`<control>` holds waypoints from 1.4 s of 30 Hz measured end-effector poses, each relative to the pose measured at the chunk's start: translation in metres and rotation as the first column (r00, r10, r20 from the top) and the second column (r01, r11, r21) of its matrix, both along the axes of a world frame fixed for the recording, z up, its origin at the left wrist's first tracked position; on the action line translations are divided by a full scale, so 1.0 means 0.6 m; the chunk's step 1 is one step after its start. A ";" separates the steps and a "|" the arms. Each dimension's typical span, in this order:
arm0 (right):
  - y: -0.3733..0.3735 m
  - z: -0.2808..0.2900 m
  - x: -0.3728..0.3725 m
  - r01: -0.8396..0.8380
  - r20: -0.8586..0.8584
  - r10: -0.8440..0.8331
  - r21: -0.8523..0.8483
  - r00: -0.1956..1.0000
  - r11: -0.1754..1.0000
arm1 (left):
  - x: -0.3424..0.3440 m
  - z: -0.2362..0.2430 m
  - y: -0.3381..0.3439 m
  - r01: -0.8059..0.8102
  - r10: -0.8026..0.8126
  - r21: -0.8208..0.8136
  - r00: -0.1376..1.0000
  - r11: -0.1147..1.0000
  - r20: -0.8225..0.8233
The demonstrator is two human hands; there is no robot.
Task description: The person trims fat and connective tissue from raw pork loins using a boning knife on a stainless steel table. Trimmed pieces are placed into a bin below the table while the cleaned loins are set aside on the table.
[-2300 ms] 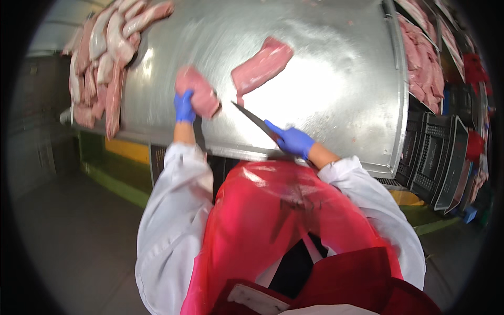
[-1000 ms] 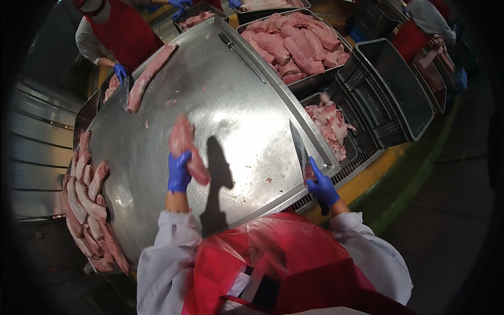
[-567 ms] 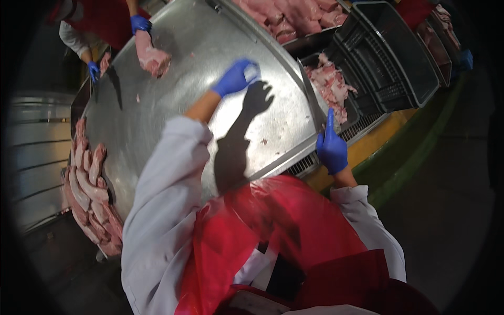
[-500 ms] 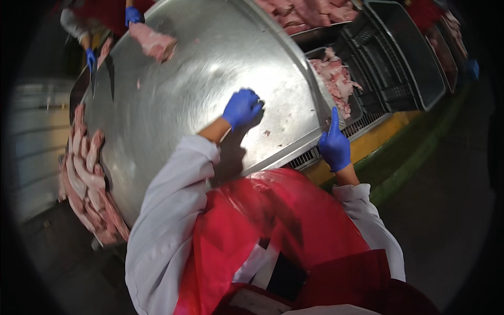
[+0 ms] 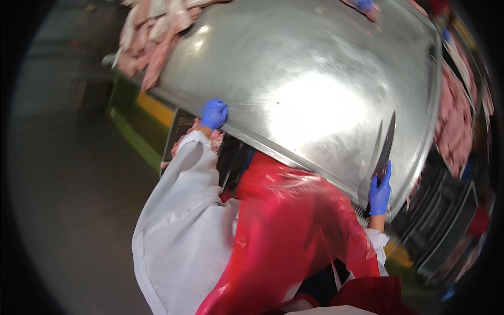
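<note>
My right hand (image 5: 380, 195), in a blue glove, is closed round the handle of a knife (image 5: 387, 144). The long dark blade points away from me over the steel table (image 5: 236, 68), and its reflection shows beside it. My left hand (image 5: 214, 114), also blue-gloved, is a closed fist at the table's near-left edge, above a crate with pink meat scraps (image 5: 217, 137). Whether anything is inside that fist is hidden. Long pieces of pale pink meat (image 5: 152, 37) are heaped at the table's far-left corner.
At the far edge another person's blue-gloved hand (image 5: 364, 5) is on a piece of meat (image 5: 374, 13). Dark crates (image 5: 438, 210) stand at the right, below a container of meat (image 5: 452, 121). A yellow and green ledge (image 5: 155, 109) runs along the left under the table.
The view has swung to the left. My left fist has gone from over the tabletop to its near-left edge. The knife in my right hand now shows plainly, its blade over the table.
</note>
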State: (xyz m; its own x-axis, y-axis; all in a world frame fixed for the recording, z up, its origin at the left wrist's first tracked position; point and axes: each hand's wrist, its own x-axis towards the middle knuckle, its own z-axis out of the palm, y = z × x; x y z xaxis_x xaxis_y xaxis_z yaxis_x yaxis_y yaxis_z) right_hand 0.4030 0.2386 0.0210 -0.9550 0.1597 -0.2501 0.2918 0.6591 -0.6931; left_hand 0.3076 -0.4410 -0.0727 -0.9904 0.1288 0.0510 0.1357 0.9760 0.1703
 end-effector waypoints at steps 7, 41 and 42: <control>-0.118 -0.002 -0.147 -0.204 0.125 0.217 -0.105 0.968 0.973 | 0.102 0.036 -0.135 -0.514 0.529 0.127 0.836 0.848 -0.147; -0.465 0.046 -0.224 -0.124 0.353 0.137 -0.060 0.925 0.991 | -0.282 0.059 -0.472 -0.543 0.108 0.549 0.642 -0.635 0.759; -0.453 0.046 -0.204 -0.085 0.350 0.102 -0.064 0.931 0.994 | -0.287 0.065 -0.415 -0.437 0.020 0.527 0.756 -0.729 0.654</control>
